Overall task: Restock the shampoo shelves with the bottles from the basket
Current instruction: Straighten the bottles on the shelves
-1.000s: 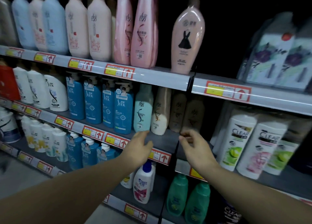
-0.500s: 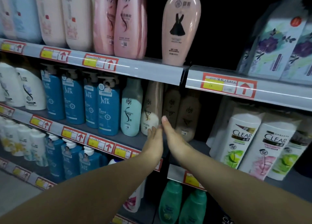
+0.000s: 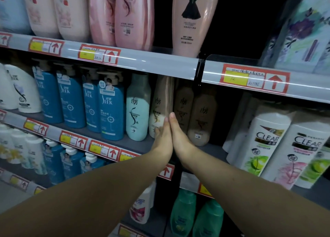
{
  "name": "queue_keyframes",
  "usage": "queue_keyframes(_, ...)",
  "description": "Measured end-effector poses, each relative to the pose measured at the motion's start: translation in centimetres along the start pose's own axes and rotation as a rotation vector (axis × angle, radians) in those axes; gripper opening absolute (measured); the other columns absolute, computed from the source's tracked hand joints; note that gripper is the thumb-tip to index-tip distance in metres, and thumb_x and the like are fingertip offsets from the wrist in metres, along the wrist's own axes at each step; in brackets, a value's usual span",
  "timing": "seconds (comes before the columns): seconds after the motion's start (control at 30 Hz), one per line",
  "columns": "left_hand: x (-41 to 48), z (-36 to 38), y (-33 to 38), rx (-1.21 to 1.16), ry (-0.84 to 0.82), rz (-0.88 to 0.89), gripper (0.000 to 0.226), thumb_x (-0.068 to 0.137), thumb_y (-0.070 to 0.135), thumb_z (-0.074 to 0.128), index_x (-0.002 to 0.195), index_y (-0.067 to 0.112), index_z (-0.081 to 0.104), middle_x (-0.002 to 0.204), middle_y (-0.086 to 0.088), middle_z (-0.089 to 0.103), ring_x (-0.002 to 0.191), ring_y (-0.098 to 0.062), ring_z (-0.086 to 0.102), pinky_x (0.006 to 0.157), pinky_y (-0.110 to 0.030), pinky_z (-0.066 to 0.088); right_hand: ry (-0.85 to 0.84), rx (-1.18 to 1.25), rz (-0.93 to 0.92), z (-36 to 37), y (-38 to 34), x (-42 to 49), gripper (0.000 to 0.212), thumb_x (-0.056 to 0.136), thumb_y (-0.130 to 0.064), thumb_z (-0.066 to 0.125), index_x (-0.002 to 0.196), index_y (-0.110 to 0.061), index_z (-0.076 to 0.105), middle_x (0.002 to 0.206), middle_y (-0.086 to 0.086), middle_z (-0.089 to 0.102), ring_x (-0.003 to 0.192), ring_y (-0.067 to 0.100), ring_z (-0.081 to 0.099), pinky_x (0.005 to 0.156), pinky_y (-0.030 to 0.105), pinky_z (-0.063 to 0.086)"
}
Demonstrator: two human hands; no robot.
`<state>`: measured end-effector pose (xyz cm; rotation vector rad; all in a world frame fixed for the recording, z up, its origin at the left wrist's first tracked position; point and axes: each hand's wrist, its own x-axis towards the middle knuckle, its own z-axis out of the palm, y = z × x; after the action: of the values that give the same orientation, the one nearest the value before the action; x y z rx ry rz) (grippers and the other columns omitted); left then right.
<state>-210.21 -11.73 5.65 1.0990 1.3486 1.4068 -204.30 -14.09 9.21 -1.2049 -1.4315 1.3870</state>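
My left hand (image 3: 163,138) and my right hand (image 3: 178,136) reach into the middle shelf (image 3: 139,144), fingers straight, pressed side by side. Their fingertips sit in the gap between a cream-beige bottle (image 3: 160,101) on the left and a brown bottle (image 3: 184,102) on the right. My left hand touches the cream-beige bottle's lower front. Neither hand holds anything. Another brown bottle (image 3: 203,119) stands further right, a mint bottle (image 3: 138,108) further left. The basket is out of view.
Blue pump bottles (image 3: 110,110) fill the middle shelf to the left, white Clear bottles (image 3: 264,140) to the right. Pink bottles (image 3: 132,17) stand on the upper shelf (image 3: 142,61). Green bottles (image 3: 182,211) sit below. Price strips line the shelf edges.
Both hands have come together from apart and pushed deeper into the shelf, up between the cream-beige and brown bottles. The camera has moved closer to the shelves.
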Motion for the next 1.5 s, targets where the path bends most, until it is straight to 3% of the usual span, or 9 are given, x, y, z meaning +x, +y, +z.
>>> queue_keyframes(0.07,-0.4,-0.5,0.7,-0.029,-0.026,-0.084,0.124,0.05,0.099,0.023,0.151,0.028,0.023,0.159,0.002,0.023,0.146,-0.018,0.022,0.121,-0.044,0.015,0.017,-0.011,0.011,0.2,-0.3,-0.6,0.084,0.084,-0.08,0.035,0.147,-0.025,0.043,0.154,0.0,0.042,0.14,0.014,0.039,0.121,0.032,0.021)
queue_keyframes(0.17,-2.1,-0.8,1.2,0.018,0.002,-0.139,0.091,0.078,0.083,0.024,0.148,0.026,0.034,0.151,-0.001,0.038,0.141,-0.019,0.033,0.119,-0.039,0.02,0.063,-0.028,0.008,-0.7,0.0,-1.7,0.115,0.049,-0.101,0.037,0.142,-0.035,0.049,0.15,-0.004,0.048,0.136,0.013,0.045,0.12,0.036,0.026)
queue_keyframes(0.37,-7.2,1.6,2.4,0.194,-0.064,-0.008,0.061,0.097,0.06,0.026,0.142,0.023,0.044,0.149,-0.005,0.043,0.137,-0.021,0.04,0.116,-0.034,0.026,0.121,-0.179,-0.069,-5.8,0.3,-9.8,0.062,0.095,-0.066,0.031,0.146,-0.033,0.043,0.152,-0.01,0.042,0.138,0.007,0.04,0.11,0.021,0.026)
queue_keyframes(0.57,-12.3,6.7,3.6,0.443,-0.194,0.108,0.068,0.095,0.045,0.051,0.152,0.024,0.021,0.156,-0.001,0.032,0.142,-0.02,0.031,0.108,-0.024,0.027,0.454,-0.283,-0.306,-12.5,-0.2,-17.2,0.022,0.103,-0.045,0.034,0.107,-0.034,0.053,0.101,-0.012,0.054,0.098,0.002,0.049,0.083,0.017,0.033)
queue_keyframes(0.73,-14.3,9.5,3.6,0.454,-0.24,0.129,0.084,0.088,0.043,0.063,0.154,0.022,0.015,0.157,0.001,0.027,0.143,-0.019,0.03,0.11,-0.027,0.028,0.645,-0.333,-0.258,-19.0,1.1,-19.3,0.046,0.102,-0.04,0.043,0.143,-0.02,0.038,0.145,-0.001,0.041,0.129,0.013,0.044,0.111,0.037,0.038)
queue_keyframes(1.0,-12.6,13.2,3.0,0.361,-0.249,0.108,0.08,0.076,0.027,0.08,0.144,0.027,0.037,0.136,0.005,0.056,0.124,-0.017,0.053,0.105,-0.035,0.042,0.571,-0.376,-0.06,-23.8,3.5,-18.2,0.086,0.089,-0.032,0.07,0.157,-0.022,0.017,0.158,-0.001,0.034,0.144,0.018,0.035,0.111,0.031,0.032)
queue_keyframes(1.23,-10.9,14.5,1.6,0.289,-0.237,0.143,0.063,0.076,0.018,0.079,0.132,0.026,0.051,0.106,0.012,0.067,0.099,-0.01,0.065,0.097,-0.037,0.051,0.479,-0.272,-0.155,-24.0,4.8,-14.6,0.063,0.083,-0.015,0.075,0.138,-0.031,0.048,0.118,-0.014,0.066,0.099,-0.006,0.06,0.087,0.018,0.052)
queue_keyframes(1.4,-9.7,14.5,0.9,0.255,-0.269,0.141,0.056,0.078,0.02,0.078,0.127,0.029,0.052,0.111,0.011,0.067,0.102,-0.01,0.065,0.098,-0.041,0.051,0.498,-0.231,-0.186,-23.8,5.1,-13.3,0.061,0.084,-0.011,0.074,0.136,-0.03,0.049,0.114,-0.011,0.067,0.097,0.0,0.063,0.067,0.007,0.046)
queue_keyframes(1.5,-9.3,14.2,0.4,0.214,-0.306,0.135,0.056,0.079,0.018,0.077,0.127,0.029,0.052,0.113,0.01,0.068,0.104,-0.011,0.065,0.099,-0.042,0.05,0.49,-0.233,-0.196,-24.0,5.7,-13.1,0.061,0.084,-0.013,0.074,0.137,-0.032,0.048,0.117,-0.012,0.067,0.104,0.003,0.064,0.077,0.013,0.05)
